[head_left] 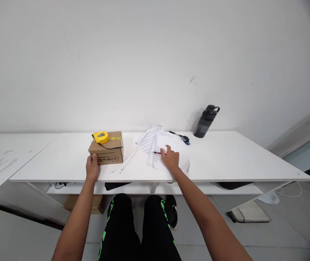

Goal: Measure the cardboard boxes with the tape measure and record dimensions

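**Hands on box and papers at a white table**

While the left hand rests left of centre frame with fingers curled against the near corner of the cardboard box, a yellow tape measure sits on top. Right of centre, the right hand lies on loose papers, fingertips touching a red pen; whether it grips is unclear. A dark bottle stands further right on the table.

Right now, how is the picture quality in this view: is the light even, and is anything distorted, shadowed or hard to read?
Head view: the light is soft and even, washing out the sheets of paper against the white table; the bottle leans from wide-angle distortion; the top right corner is darkly vignetted; print on the cardboard box by the left hand is too small to read; the right hand looks sharp.
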Available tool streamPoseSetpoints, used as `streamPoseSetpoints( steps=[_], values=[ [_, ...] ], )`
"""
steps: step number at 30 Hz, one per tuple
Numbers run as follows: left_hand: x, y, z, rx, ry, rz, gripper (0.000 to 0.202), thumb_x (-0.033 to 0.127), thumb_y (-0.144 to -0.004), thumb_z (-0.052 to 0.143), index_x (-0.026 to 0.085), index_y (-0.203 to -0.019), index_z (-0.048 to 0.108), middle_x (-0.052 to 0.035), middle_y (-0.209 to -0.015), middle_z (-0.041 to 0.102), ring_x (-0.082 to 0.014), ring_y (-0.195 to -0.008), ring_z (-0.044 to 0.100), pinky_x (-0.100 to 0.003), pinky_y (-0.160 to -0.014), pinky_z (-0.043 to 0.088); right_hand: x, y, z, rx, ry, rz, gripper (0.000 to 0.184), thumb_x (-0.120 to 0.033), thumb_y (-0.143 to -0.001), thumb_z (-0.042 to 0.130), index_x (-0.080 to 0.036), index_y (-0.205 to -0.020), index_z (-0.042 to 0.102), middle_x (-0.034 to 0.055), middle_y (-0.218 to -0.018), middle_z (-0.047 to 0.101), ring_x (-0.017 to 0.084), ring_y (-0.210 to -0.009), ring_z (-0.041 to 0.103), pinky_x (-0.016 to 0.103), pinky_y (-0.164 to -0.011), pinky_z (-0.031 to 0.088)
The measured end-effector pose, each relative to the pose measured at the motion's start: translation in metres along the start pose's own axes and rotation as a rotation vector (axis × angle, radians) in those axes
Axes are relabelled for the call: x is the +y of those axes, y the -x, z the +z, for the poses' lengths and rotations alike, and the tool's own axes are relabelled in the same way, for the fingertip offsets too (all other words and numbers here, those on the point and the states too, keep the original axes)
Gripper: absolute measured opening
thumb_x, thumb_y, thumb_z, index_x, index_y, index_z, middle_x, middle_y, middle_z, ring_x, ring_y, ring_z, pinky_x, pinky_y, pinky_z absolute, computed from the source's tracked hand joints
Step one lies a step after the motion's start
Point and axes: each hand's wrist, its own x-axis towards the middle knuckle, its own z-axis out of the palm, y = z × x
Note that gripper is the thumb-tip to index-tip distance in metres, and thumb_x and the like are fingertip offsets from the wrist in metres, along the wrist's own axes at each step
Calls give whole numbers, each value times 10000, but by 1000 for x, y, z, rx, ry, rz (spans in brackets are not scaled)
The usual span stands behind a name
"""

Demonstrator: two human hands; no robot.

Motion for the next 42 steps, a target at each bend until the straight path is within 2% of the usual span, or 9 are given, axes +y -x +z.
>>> streamPoseSetpoints(
  steps=[3,5,8,12,14,17,19,25,42],
  values=[
    [1,0,0,-6,-9,-6,462,628,-871,462,190,-966,571,-66,-992,656,-237,-962,583,-359,-856,467,2,2,-6,4,-182,30,651,-556,-935,357,-113,-1412,354,65,-770,667,237,-719,620,320,-701,365],
    [3,0,1,5,-26,-9,456,619,-878,458,188,-975,572,-71,-1000,656,-240,-968,581,-360,-856,464,1,3,-9,30,-318,71,706,-588,-874,439,-136,-1409,353,32,-771,648,215,-675,595,295,-642,367],
    [7,1,1,27,-47,3,468,620,-880,452,181,-989,573,-78,-1008,654,-248,-986,574,-362,-855,458,-3,5,-5,70,-630,193,613,-591,-831,467,-162,-1268,487,-4,-691,602,186,-620,554,286,-612,378],
    [10,5,0,13,-59,5,483,637,-877,442,182,-969,575,-73,-990,655,-244,-973,575,-355,-840,457,-10,10,11,112,-1199,299,545,-625,-869,334,-191,-1130,534,-29,-621,556,157,-568,511,283,-613,399],
    [10,6,-1,7,-45,2,490,648,-872,442,184,-957,573,-71,-985,656,-240,-969,578,-349,-836,457,-12,14,16,81,-1310,327,540,-658,-869,306,-206,-973,582,-42,-563,498,147,-526,461,277,-583,378],
    [5,4,0,10,-32,6,497,657,-868,444,185,-954,573,-72,-990,658,-236,-968,580,-346,-841,456,-17,21,13,-45,-1177,282,506,-656,-853,385,-216,-669,554,-27,-527,456,148,-528,423,287,-561,343],
    [2,2,0,20,-31,7,497,657,-865,452,188,-971,579,-70,-1002,659,-234,-971,580,-344,-851,455,-21,24,7,-115,-1018,194,453,-595,-837,474,-218,-586,498,-17,-549,481,155,-573,440,289,-577,334],
    [-3,-1,1,27,-31,14,492,654,-866,452,194,-982,581,-67,-1012,661,-232,-983,581,-339,-848,458,-28,27,-2,-115,-850,197,373,-440,-813,495,-227,-537,365,-39,-533,411,136,-575,380,270,-573,314],
    [5,5,0,19,-47,12,480,654,-881,420,204,-956,569,-63,-992,646,-227,-957,577,-345,-826,449,-26,26,5,-156,-817,143,387,-414,-762,507,-233,-515,271,-59,-489,312,118,-533,296,271,-528,248]
  ],
)
